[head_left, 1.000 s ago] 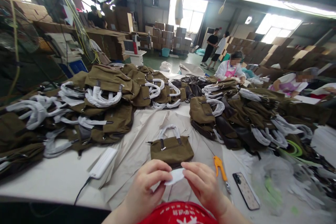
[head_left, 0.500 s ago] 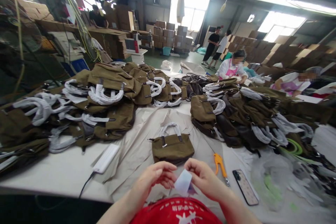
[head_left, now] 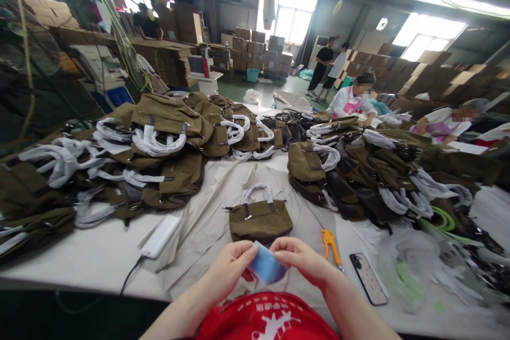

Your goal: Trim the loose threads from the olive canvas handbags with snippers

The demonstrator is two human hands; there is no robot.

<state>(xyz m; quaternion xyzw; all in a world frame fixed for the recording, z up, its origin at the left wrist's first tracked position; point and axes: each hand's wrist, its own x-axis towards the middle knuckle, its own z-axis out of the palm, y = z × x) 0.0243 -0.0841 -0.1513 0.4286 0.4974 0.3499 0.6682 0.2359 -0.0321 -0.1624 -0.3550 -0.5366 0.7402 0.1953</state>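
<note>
White and broad, the desk [head_left: 91, 263] filled the lower half of the frame, draped down its middle with a creased beige cloth [head_left: 235, 186]. Heaps of olive-brown canvas bags with white-wrapped handles [head_left: 159, 141] spread across the left and centre, and a second heap of the same bags [head_left: 358, 170] covered the right. Alone at the centre stood one small olive canvas handbag with a white-wrapped handle [head_left: 258, 218], just beyond the hands. Left of it lay a flat white rectangular power bank [head_left: 160, 236] with a dark cable trailing off the desk edge. Right of the handbag lay orange-handled snips [head_left: 331, 247], and beside them a smartphone in a patterned case [head_left: 368, 278].

At the bottom centre, the left hand [head_left: 231, 265] and the right hand [head_left: 303, 260] each pinched an edge of a small blue glossy card [head_left: 266, 268], holding it between them above a red garment, clear of the desk.
</note>
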